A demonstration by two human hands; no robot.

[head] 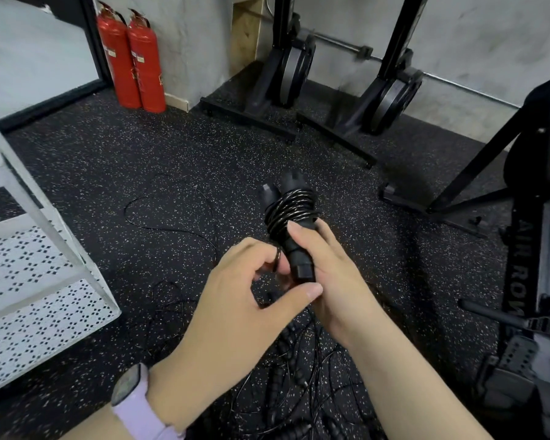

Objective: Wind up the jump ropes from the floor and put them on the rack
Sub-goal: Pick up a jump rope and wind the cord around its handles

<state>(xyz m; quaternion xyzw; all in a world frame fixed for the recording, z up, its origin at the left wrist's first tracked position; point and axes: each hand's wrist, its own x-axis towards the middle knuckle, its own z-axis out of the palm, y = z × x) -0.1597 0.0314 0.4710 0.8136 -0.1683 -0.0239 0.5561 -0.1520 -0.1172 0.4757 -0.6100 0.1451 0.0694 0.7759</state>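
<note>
step: winding, near the end of one rope (291,206); cord is coiled round the paired handles (294,246) at frame centre, coils bunched on their upper half
right hand (332,281): wrapped round the lower part of the handles, thumb lying along them just under the coils; holds the bundle up off the floor
left hand (251,290): fingers curled, pinching a small loop of cord (277,256) just left of the handles; looks like the last bit of slack
rope state: judged mostly wound, tail not yet tucked
other ropes (286,385): loose tangle of thin cords and black handles on the floor, lower centre, partly under the forearms; more cord (172,214) trails in loops at centre left
floor (108,166): dark speckled rubber
rack (45,281): white perforated metal unit at left edge, probably the drop-off; nothing seen on its visible shelves
watch (134,401): lilac band on left wrist, lower left
background: two red extinguishers (132,58) upper left by the wall; black rowers (299,74) stood on end at top centre, another machine (537,249) at right edge
progress: early, I'd say; one rope nearly done, pile untouched
next move needs: left hand to pass the loop round or under the coils and snug it, right hand keeping the handles together so coils don't slip; then carry left to the rack
risk: stiff cord may spring loose if the tail isn't locked
</note>
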